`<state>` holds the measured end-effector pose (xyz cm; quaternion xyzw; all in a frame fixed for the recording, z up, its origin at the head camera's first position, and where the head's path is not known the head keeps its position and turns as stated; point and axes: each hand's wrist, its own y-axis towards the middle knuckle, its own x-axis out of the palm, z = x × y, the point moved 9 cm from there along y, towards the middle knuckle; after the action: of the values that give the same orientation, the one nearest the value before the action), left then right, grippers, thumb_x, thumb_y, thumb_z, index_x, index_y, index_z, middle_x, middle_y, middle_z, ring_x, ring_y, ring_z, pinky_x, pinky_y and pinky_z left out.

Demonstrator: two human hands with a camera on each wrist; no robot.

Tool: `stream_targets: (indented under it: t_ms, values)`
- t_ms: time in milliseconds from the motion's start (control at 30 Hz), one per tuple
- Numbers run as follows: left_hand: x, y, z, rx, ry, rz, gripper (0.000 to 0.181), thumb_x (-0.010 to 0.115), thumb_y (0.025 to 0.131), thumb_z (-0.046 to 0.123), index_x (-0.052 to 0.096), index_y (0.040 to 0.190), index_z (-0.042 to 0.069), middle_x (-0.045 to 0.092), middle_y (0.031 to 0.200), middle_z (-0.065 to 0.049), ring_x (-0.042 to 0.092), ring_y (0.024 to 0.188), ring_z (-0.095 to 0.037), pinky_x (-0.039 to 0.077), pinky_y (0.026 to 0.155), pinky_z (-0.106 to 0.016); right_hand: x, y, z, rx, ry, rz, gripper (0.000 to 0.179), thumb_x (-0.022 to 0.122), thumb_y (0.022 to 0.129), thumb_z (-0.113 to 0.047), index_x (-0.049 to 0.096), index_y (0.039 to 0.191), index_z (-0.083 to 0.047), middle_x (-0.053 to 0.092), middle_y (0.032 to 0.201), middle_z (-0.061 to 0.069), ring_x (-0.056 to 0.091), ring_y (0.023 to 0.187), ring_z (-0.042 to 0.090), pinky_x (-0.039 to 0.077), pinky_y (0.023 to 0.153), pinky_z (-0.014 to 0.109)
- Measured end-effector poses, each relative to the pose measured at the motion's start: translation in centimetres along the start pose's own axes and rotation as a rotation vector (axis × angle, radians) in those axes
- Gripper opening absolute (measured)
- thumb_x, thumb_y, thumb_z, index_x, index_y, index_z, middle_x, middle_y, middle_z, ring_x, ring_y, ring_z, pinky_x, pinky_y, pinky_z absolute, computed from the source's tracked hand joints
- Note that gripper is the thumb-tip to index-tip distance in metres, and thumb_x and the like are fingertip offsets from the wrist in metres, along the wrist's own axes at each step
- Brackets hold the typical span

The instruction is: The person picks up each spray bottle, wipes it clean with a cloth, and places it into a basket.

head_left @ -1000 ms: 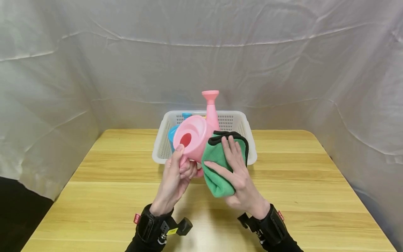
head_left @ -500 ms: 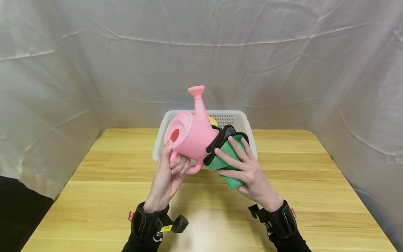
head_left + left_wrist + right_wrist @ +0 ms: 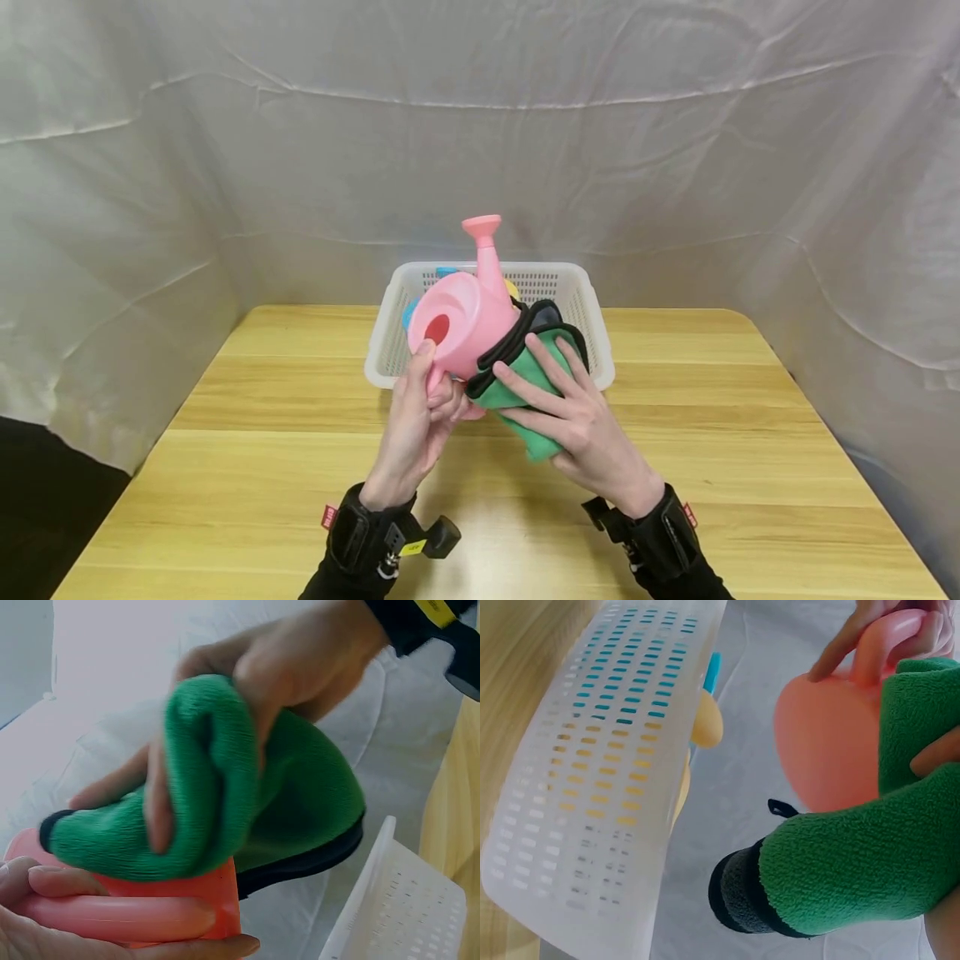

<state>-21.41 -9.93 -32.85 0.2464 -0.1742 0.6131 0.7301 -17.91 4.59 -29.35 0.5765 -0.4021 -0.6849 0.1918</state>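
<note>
A pink watering can [image 3: 480, 321] is held up and tilted in front of the basket, its spout pointing up. My left hand [image 3: 408, 429] grips it by the handle [image 3: 127, 916], thumb near the red-looking filling hole. With fingers spread, my right hand [image 3: 581, 421] holds a folded green cloth [image 3: 536, 375] with black edging against the can's lower right side. In the left wrist view the cloth bunches up between the right thumb and fingers. The right wrist view shows the can's pink base [image 3: 829, 742] beside the cloth, which covers part of it.
Behind the can a white perforated basket [image 3: 588, 333] stands on the wooden table [image 3: 690, 433]. Blue [image 3: 446, 272] and yellow [image 3: 512, 289] items sit inside it, mostly hidden. A pale grey fabric sheet [image 3: 480, 167] hangs around the back and sides.
The can moved left and tilted, then came back a little to the right. The cloth shifted along its side toward the bottom end, its black edge turning toward the can.
</note>
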Motion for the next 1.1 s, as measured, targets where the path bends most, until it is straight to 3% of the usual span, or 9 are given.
stream_targets:
  t_ms: [167, 367, 533, 700, 833, 933, 1100]
  values:
    - [0.2, 0.0, -1.0, -0.022, 0.04, 0.04, 0.049, 0.035, 0.11, 0.036, 0.039, 0.063, 0.02, 0.024, 0.056, 0.005, 0.025, 0.051, -0.008, 0.033, 0.058, -0.018, -0.4, 0.3, -0.3, 0.017, 0.013, 0.06, 0.054, 0.053, 0.074, 0.009, 0.073, 0.121, -0.009, 0.035, 0.162, 0.002, 0.02, 0.156, 0.037, 0.015, 0.127, 0.055]
    - [0.8, 0.0, -1.3, 0.006, 0.071, 0.0, 0.056, 0.034, 0.11, 0.036, 0.03, 0.059, 0.014, 0.022, 0.055, 0.001, 0.027, 0.052, -0.012, 0.04, 0.061, -0.019, -1.2, 0.7, 0.1, 0.095, 0.152, 0.178, 0.047, 0.051, 0.08, 0.008, 0.071, 0.12, -0.007, 0.037, 0.162, 0.013, 0.024, 0.155, 0.038, 0.019, 0.127, 0.05]
    - [0.8, 0.0, -1.2, 0.022, 0.086, -0.014, 0.056, 0.034, 0.11, 0.034, 0.027, 0.059, 0.01, 0.022, 0.054, -0.001, 0.027, 0.052, -0.014, 0.042, 0.063, -0.018, -1.3, 0.4, 1.5, 0.213, 0.303, 0.23, 0.05, 0.048, 0.086, 0.011, 0.058, 0.134, 0.002, 0.036, 0.161, 0.02, 0.029, 0.153, 0.038, 0.022, 0.127, 0.045]
    - [0.6, -0.1, -0.7, 0.05, 0.12, -0.007, 0.056, 0.035, 0.11, 0.033, 0.028, 0.06, 0.009, 0.023, 0.054, -0.002, 0.027, 0.052, -0.015, 0.052, 0.076, -0.023, -1.0, -0.6, 2.9, 0.366, 0.357, 0.191, 0.076, 0.043, 0.075, 0.018, 0.038, 0.15, 0.006, 0.035, 0.162, 0.018, 0.03, 0.154, 0.026, 0.024, 0.126, 0.029]
    - [0.4, -0.2, -0.2, 0.085, 0.113, 0.022, 0.054, 0.035, 0.109, 0.031, 0.027, 0.06, 0.009, 0.023, 0.054, -0.002, 0.025, 0.052, -0.015, 0.055, 0.079, -0.025, -0.5, -1.2, 3.7, 0.49, 0.307, 0.11, 0.073, 0.048, 0.084, 0.012, 0.034, 0.154, -0.001, 0.035, 0.161, 0.019, 0.028, 0.155, 0.021, 0.02, 0.126, 0.023]
    - [0.4, -0.2, -0.2, 0.099, 0.118, 0.019, 0.054, 0.035, 0.109, 0.03, 0.029, 0.06, 0.009, 0.024, 0.054, -0.002, 0.025, 0.053, -0.016, 0.055, 0.078, -0.025, -0.3, -1.4, 3.9, 0.537, 0.313, 0.095, 0.069, 0.048, 0.089, 0.009, 0.033, 0.155, -0.003, 0.034, 0.162, 0.019, 0.027, 0.155, 0.021, 0.018, 0.126, 0.021]
    - [0.9, -0.2, -0.6, 0.091, 0.162, -0.013, 0.052, 0.036, 0.109, 0.028, 0.03, 0.061, 0.008, 0.026, 0.054, -0.001, 0.027, 0.052, -0.015, 0.05, 0.075, -0.024, -0.4, -1.3, 3.8, 0.554, 0.393, 0.145, 0.07, 0.048, 0.089, 0.012, 0.033, 0.156, -0.003, 0.033, 0.163, 0.019, 0.026, 0.155, 0.018, 0.019, 0.125, 0.02]
